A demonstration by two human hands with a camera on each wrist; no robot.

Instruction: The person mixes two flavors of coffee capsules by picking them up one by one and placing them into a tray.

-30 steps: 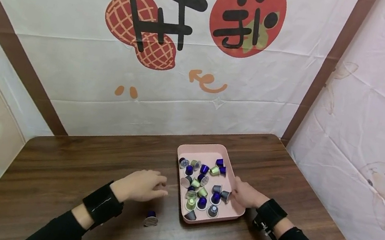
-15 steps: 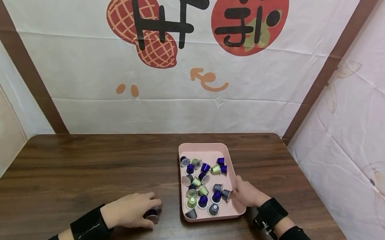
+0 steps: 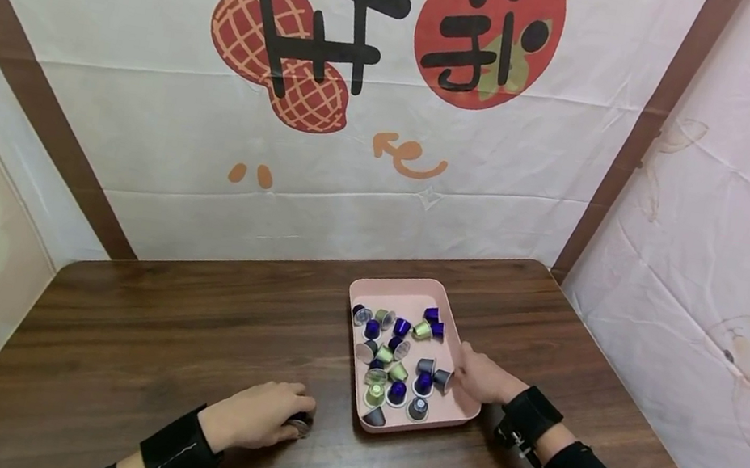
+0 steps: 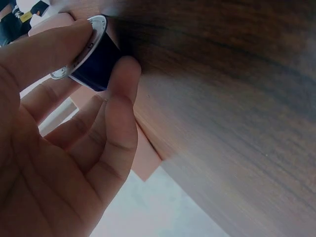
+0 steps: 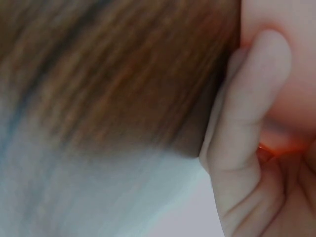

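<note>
My left hand [image 3: 258, 416] pinches a dark blue coffee capsule [image 4: 98, 61] low over the wooden table, left of the tray. In the left wrist view, the thumb lies on the capsule's pale lid and the index finger against its body. My right hand [image 3: 486, 378] holds the right side of a pink tray [image 3: 403, 292]; in the right wrist view, its fingers [image 5: 244, 103] lie along the pink wall. Blue, green and grey capsules are scattered in the tray, among them a green capsule [image 3: 375, 394] and a blue capsule [image 3: 397, 391] near its front.
The dark wooden table [image 3: 168, 332] extends on both sides of the tray. Behind it hangs a white printed cloth [image 3: 164, 127], and another pale cloth [image 3: 706, 237] with a rabbit print hangs at the right.
My left hand has come down and toward me to the lone capsule on the table, and its fingers have closed round it. The right hand has stayed at the tray's side.
</note>
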